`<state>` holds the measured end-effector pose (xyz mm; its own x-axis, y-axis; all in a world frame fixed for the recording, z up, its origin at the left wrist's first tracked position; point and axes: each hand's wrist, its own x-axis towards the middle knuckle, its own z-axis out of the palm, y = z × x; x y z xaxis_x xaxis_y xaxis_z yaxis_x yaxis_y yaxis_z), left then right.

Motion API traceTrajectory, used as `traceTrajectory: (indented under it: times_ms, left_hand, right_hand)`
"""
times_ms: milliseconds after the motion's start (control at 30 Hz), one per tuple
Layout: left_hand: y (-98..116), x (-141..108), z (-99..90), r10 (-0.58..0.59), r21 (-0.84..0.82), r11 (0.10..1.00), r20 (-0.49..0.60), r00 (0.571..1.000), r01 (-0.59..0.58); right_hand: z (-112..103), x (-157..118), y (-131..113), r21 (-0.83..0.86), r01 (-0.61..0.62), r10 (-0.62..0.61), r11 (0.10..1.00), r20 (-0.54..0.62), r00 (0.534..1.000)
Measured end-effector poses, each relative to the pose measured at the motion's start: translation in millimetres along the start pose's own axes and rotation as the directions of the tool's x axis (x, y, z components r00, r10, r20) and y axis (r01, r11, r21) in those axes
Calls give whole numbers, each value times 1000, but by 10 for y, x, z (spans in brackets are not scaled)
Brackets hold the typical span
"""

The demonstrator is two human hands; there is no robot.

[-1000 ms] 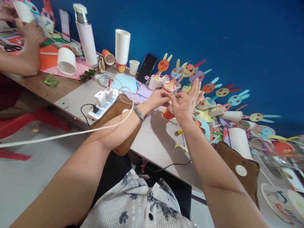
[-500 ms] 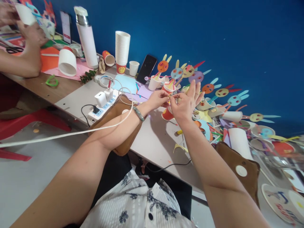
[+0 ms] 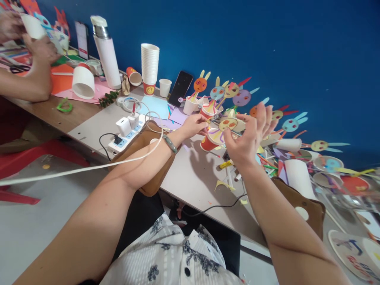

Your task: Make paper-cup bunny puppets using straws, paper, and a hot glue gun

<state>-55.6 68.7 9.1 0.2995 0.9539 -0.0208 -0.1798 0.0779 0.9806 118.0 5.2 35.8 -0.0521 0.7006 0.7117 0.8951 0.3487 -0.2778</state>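
Observation:
My left hand (image 3: 194, 126) has its thumb and fingertips pinched together, beside the rim of a red and white paper cup (image 3: 209, 144); whatever small thing they hold is too tiny to make out. A round yellow paper face (image 3: 228, 124) with red eyes stands over that cup, with purple paper strips at the cup's mouth. To the right, my right hand (image 3: 247, 136) is raised with fingers spread, its thumb tip overlapping the lower edge of the face. Behind the hands, an orange rabbit face (image 3: 200, 84) and a blue rabbit face (image 3: 217, 93) stand on paper cups.
More paper rabbits line the blue wall. A power strip (image 3: 130, 132) with a white cable crosses near my left forearm. Farther left are a cup stack (image 3: 150, 67), a phone (image 3: 180, 88) and a thermos (image 3: 107, 55). Another person's hands (image 3: 41, 47) hold a white cup.
My right hand has moved away from my left fingertips to the right, and its fingers have spread. The yellow face and its cup show between the hands. My left hand stays pinched.

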Motion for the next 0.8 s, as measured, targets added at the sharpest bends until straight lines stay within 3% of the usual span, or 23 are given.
traceTrajectory:
  times_ms: [267, 500, 800]
  left_hand:
    - [10, 0, 10, -22, -5, 1000, -7, 1000, 22]
    - [14, -12, -5, -6, -57, 998, 4, 1000, 6]
    - [-52, -5, -29, 48, -42, 998, 39, 998, -47]
  right_hand:
    - [-311, -204, 466, -49, -11, 7, 999, -87, 996]
    - [-246, -370, 844, 29, -65, 70, 997, -198, 978]
    - [-161, -482, 1026, 110, -203, 222, 973, -213, 952]
